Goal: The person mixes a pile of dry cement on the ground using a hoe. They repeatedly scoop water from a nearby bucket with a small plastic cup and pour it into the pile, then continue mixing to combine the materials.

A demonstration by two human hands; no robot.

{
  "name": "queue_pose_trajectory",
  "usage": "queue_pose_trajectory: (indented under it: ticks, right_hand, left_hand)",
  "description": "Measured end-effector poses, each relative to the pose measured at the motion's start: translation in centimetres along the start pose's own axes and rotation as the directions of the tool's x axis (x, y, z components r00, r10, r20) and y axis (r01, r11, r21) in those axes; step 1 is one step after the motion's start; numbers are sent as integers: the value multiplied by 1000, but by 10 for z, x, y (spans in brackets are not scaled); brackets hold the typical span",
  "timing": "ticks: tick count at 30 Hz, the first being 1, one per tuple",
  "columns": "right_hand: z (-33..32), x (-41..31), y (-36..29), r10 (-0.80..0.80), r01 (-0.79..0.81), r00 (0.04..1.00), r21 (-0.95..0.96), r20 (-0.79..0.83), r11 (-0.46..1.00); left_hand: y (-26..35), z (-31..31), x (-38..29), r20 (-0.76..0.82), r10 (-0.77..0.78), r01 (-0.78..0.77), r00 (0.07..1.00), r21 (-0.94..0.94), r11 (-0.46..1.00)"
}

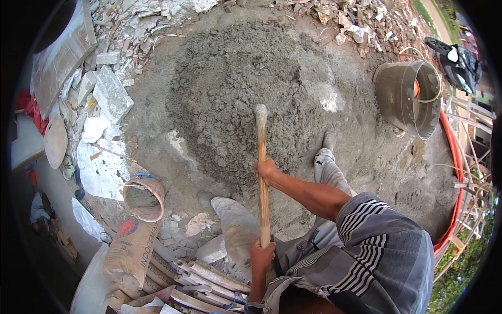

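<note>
A long wooden tool handle (262, 141) runs up the middle of the view over a wide heap of wet grey mortar (231, 90). Partway along the wood, my right hand (266, 170) is closed around it. Near its lower end, by my lap, my left hand (262, 253) grips it too. The far end of the tool meets the mortar, coated in grey; whatever head it has cannot be made out. My feet stand apart at the near edge of the heap.
A large grey bucket (408, 98) lies tilted at the right, near an orange hose (453, 157). At the lower left are a smaller bucket (145, 198), cement bags (129, 251) and stacked poles (213, 280). Broken rubble (113, 94) borders the left and top. A person (39, 210) is far left.
</note>
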State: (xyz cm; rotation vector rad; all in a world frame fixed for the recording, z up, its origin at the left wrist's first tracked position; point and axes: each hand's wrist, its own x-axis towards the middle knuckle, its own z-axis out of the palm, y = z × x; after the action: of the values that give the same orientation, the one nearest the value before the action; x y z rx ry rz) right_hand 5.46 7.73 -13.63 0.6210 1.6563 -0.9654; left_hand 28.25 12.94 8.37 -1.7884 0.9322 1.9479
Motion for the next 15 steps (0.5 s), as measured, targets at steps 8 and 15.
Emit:
queue_pose_trajectory:
  ticks: [8,15]
  right_hand:
    - [31,-59,-152,-376,322,858,203,349,925]
    - [10,34,-142,-242,287,925,-125,292,950]
  left_hand:
    - [43,25,63,-172,583,-500,794,360,787]
    - [44,113,100,-150,191,-204,970,-74,976]
